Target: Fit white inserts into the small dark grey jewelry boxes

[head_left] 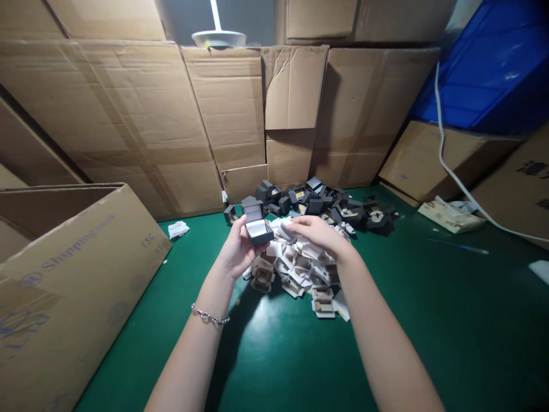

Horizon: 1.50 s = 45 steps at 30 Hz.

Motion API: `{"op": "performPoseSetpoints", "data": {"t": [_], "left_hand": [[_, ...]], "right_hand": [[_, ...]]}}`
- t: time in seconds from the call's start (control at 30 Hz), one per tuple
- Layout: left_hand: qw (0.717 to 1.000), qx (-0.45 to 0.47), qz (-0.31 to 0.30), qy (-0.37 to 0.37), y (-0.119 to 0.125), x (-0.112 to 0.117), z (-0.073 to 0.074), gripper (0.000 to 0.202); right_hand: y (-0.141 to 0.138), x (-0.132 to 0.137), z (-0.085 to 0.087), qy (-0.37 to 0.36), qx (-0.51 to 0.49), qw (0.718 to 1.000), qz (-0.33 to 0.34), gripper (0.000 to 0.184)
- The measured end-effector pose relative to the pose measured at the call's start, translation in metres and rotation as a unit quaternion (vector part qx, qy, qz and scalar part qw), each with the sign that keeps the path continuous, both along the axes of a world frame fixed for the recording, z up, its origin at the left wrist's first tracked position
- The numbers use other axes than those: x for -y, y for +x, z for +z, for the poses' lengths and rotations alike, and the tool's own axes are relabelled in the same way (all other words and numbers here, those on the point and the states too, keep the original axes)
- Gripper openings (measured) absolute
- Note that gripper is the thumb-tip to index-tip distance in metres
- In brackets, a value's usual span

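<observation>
Two bare forearms run up from the bottom edge, a chain bracelet (210,316) on the left wrist. Left hand (237,249), centre frame, grips an open dark box (256,224) from below, lid hinged up, pale insert showing inside. Lid has small print, too small to read. Right hand (315,233) just right of the box, palm down, fingers loosely curled with the fingertips (286,226) reaching toward the box's right edge over a pile of pale inserts (300,269); whether it pinches anything cannot be told.

Insert pile lies on the green table (429,320) directly under and below both hands. Behind it, upper centre, a heap of dark boxes (326,203), some open.

Left side of frame: large carton (77,274) on its side, blue print "Shipping..." and "FSC" readable, rest blurred. Crumpled white scrap (178,229) between carton and hands. Cardboard wall (206,114) across the back. Right: white cable (454,171), blue crate (493,63) upper right, carton with dark characters (532,171) at right edge, unreadable. Lamp base (218,38) top centre.
</observation>
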<state>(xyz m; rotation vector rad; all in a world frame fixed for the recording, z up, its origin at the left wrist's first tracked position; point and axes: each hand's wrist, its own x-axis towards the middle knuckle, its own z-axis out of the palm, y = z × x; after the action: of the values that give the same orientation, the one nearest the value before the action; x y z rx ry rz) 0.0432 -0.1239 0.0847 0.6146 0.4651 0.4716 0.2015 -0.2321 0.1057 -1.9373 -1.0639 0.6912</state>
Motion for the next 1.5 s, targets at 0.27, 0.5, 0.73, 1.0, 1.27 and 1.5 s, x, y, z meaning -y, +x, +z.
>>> {"op": "performPoseSetpoints", "data": {"t": [0.27, 0.5, 0.73, 1.0, 1.27, 1.5], "left_hand": [[0.999, 0.027, -0.02, -0.012, -0.003, 0.005, 0.001, 0.051], [1.0, 0.025, 0.005, -0.013, -0.002, 0.008, 0.007, 0.047], [0.999, 0.026, 0.018, -0.032, 0.0, 0.007, 0.005, 0.043], [0.999, 0.033, 0.012, -0.02, -0.003, 0.007, 0.005, 0.046], [0.999, 0.045, 0.014, 0.013, 0.0, 0.009, 0.002, 0.049], [0.992, 0.08, 0.088, 0.037, 0.009, 0.014, -0.002, 0.045]], "right_hand": [[-0.004, -0.002, 0.003, 0.1, -0.432, 0.893, -0.077, 0.022], [-0.014, -0.01, 0.0, 0.106, -0.34, 0.932, -0.061, 0.02], [-0.01, -0.018, -0.02, 0.142, -0.084, 0.986, -0.022, 0.034], [-0.012, -0.013, -0.02, 0.091, 0.121, 0.988, 0.023, 0.073], [-0.016, -0.01, -0.011, 0.115, 0.051, 0.992, -0.026, 0.065], [-0.026, -0.004, 0.002, 0.172, -0.034, 0.984, -0.01, 0.05]]}}
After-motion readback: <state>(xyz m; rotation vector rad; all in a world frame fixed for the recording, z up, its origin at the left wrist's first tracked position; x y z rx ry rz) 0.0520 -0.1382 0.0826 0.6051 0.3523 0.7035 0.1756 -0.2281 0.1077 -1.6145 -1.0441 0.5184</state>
